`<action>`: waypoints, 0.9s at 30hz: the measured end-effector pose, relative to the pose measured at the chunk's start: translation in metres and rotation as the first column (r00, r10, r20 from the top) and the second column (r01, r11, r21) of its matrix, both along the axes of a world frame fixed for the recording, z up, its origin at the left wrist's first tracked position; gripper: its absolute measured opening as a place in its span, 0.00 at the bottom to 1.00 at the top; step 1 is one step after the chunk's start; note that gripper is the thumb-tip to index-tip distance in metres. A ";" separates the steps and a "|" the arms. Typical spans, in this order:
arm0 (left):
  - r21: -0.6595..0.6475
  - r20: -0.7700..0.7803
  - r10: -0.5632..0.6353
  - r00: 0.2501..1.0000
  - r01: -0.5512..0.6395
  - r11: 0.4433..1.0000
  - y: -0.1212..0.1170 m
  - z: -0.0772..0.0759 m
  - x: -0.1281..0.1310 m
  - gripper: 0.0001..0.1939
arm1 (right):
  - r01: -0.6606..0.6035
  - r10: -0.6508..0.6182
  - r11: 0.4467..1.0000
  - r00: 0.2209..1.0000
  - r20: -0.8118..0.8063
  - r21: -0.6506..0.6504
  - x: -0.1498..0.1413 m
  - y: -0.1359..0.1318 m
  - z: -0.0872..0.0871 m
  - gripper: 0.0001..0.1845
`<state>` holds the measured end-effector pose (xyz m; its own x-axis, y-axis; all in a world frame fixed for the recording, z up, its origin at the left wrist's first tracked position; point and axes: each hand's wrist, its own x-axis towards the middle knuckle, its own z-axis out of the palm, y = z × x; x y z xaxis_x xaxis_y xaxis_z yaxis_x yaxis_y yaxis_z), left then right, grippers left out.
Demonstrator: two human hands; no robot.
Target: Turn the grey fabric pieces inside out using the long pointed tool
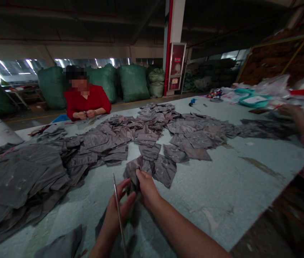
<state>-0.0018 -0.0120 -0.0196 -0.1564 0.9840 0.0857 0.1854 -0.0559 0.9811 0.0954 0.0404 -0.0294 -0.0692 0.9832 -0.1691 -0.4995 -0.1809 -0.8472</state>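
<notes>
My left hand (118,209) is low at the table's near edge, its fingers curled around long steel scissors (119,215), with the blade pointing up and away from me. My right hand (146,186) pinches a crumpled piece of grey satin-like fabric (135,172) just ahead of the left hand. Loose grey fabric pieces (146,143) spread in a wide layer across the pale cutting table (216,200). A larger heap of grey fabric (20,182) lies to my left. The scissors' handles are hidden low in the frame.
A co-worker in a red top (86,102) sits across the table, hands together. Another person's hand (293,113) reaches in at right, near plastic bags and teal straps (252,98). Large green sacks (133,83) stand behind, beside a pillar (173,36).
</notes>
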 end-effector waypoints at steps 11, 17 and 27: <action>0.317 -0.770 0.026 0.637 0.347 0.883 0.002 -0.011 -0.029 0.36 | -0.194 0.158 0.958 0.972 -0.174 -0.212 0.012 -0.003 0.012 0.10; 0.144 -0.282 0.075 0.956 -0.035 0.989 0.011 0.012 -0.025 0.12 | -0.306 0.288 0.945 0.945 -0.152 -0.112 0.016 -0.006 0.013 0.20; -0.228 0.341 0.274 0.899 -0.204 0.952 0.013 0.026 0.005 0.16 | -0.147 -0.025 0.908 0.915 0.403 0.391 -0.011 -0.021 0.004 0.15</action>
